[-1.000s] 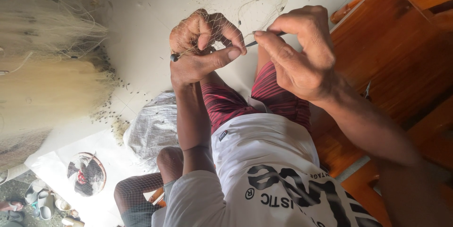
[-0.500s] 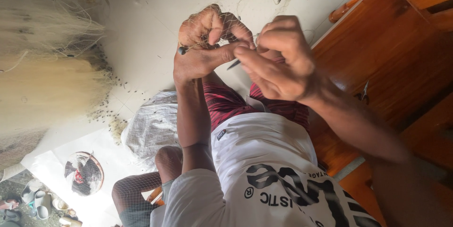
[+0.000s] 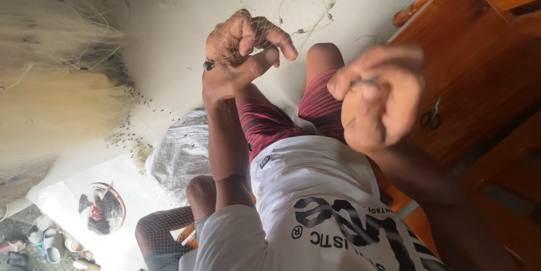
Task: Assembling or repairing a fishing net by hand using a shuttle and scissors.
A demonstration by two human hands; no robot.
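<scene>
Head view, change: Half a second earlier the right hand (image 3: 376,93) had been pressed close against the left hand (image 3: 239,51); now it had drawn well apart toward the wooden furniture (image 3: 479,68), blurred by speed. Judged from that, a pull of twine through the mesh was under way, tightening a knot.

Head view, left hand: It was closed in a loose fist, fingers curled and thumb pressed across, pinching a gathered bit of fine fishing net (image 3: 265,29). A small dark bead-like end (image 3: 208,66) stuck out at the heel of the fist.

Head view, right hand: Fingers were bent together round something thin and dark, probably a netting needle (image 3: 365,81); blur hid the exact grip, so how tightly it pinched could not be told.

Head view, net's place: The worked mesh sat in the left fist above the knees, strands trailing over the pale floor (image 3: 169,17). A large pale heap of net (image 3: 51,96) lay well apart at the left.

Head view, surroundings: Small scissors (image 3: 431,118) lay on the wood; a grey sack (image 3: 180,152) lay beside the red shorts (image 3: 282,124).
</scene>
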